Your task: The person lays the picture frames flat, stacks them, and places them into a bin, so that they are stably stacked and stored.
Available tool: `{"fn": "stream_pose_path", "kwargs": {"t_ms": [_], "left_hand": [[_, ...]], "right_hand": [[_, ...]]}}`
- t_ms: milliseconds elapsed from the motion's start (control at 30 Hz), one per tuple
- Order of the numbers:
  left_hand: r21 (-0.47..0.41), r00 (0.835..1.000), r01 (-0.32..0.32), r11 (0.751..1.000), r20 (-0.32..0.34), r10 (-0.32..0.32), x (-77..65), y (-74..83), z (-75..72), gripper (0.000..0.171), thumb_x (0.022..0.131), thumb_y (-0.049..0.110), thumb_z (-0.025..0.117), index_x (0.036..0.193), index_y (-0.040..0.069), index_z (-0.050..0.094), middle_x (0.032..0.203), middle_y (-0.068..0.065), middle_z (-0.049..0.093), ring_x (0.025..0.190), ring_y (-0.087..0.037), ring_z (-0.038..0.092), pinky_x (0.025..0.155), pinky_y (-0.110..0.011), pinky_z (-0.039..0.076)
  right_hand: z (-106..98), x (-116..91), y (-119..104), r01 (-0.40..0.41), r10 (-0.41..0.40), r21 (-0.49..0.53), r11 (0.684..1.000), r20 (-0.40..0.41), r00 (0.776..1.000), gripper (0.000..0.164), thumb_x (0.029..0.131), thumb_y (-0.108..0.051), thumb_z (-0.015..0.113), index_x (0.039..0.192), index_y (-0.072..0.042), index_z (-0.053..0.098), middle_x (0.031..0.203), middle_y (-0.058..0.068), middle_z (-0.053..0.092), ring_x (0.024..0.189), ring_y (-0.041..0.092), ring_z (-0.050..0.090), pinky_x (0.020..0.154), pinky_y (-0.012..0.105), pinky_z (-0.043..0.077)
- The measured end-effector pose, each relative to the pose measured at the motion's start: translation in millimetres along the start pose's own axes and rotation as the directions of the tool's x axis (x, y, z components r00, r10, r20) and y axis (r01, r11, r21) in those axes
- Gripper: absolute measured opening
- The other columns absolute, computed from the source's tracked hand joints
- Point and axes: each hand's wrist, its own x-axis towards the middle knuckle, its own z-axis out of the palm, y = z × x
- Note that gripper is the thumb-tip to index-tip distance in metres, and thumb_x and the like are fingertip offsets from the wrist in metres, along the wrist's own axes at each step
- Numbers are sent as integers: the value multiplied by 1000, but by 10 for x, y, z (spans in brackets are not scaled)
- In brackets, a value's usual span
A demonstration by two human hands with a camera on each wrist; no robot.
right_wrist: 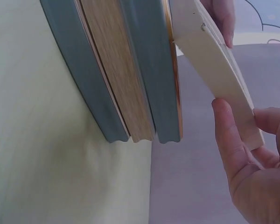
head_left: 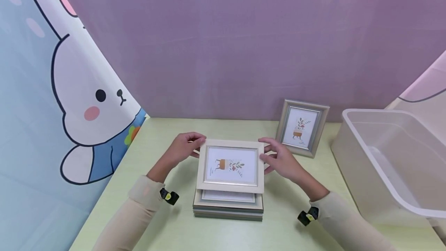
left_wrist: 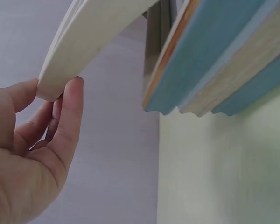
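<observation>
A cream picture frame (head_left: 231, 187) with a plant print is tilted above a stack of picture frames (head_left: 228, 212), its far edge raised. My left hand (head_left: 186, 148) pinches its far left corner between thumb and fingers; the left wrist view shows the cream frame's pale edge (left_wrist: 91, 42) in that grip. At the far right corner my right hand (head_left: 282, 160) pinches the same frame, thumb on one face and fingers on the other, as the right wrist view confirms. Blue-grey and wood-toned edges of the stacked frames (right_wrist: 112, 60) show beneath. The stack's upper faces are mostly hidden.
A silver-beige picture frame (head_left: 315, 136) stands upright behind my right hand, near the purple backdrop (head_left: 223, 49). To the right sits a large white plastic bin (head_left: 362, 173). A rabbit-printed curtain (head_left: 80, 119) borders the pale green table (head_left: 150, 142) on the left.
</observation>
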Motion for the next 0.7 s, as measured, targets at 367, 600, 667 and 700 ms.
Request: {"fn": "stream_pose_path", "kwargs": {"t_ms": [367, 600, 667, 700], "left_hand": [[14, 998, 49, 999, 43, -49, 22, -185, 36, 31, 103, 26, 61, 123, 3, 68, 111, -16, 72, 88, -20, 73, 75, -35, 64], [76, 996, 58, 995, 69, -63, -7, -202, 49, 30, 103, 25, 61, 122, 3, 69, 110, -15, 72, 89, -19, 72, 77, -35, 64], [89, 995, 70, 994, 71, -77, -20, -191, 57, 29, 103, 25, 61, 121, 3, 69, 109, -14, 72, 88, -19, 72, 77, -35, 64], [100, 994, 72, 992, 72, -79, -29, -187, 61, 29, 103, 25, 61, 121, 3, 69, 109, -14, 72, 87, -19, 72, 77, -35, 64]], "right_hand": [[45, -51, 57, -47, 46, 7, 999, 29, 998, 52, 97, -6, 64, 146, -7, 47, 117, 28, 56, 78, 24, 69, 64, 44, 64], [63, -79, 100, -65, 65, -19, 998, 38, 997, 52, 98, -9, 65, 147, -8, 48, 117, 26, 56, 81, 24, 71, 66, 42, 64], [70, -88, 108, -71, 72, -24, 997, 40, 997, 51, 98, -9, 65, 147, -8, 48, 118, 25, 56, 82, 24, 71, 67, 41, 64], [74, -93, 113, -74, 75, -26, 997, 41, 996, 52, 98, -10, 66, 147, -8, 48, 118, 25, 55, 82, 24, 70, 67, 41, 64]]}}
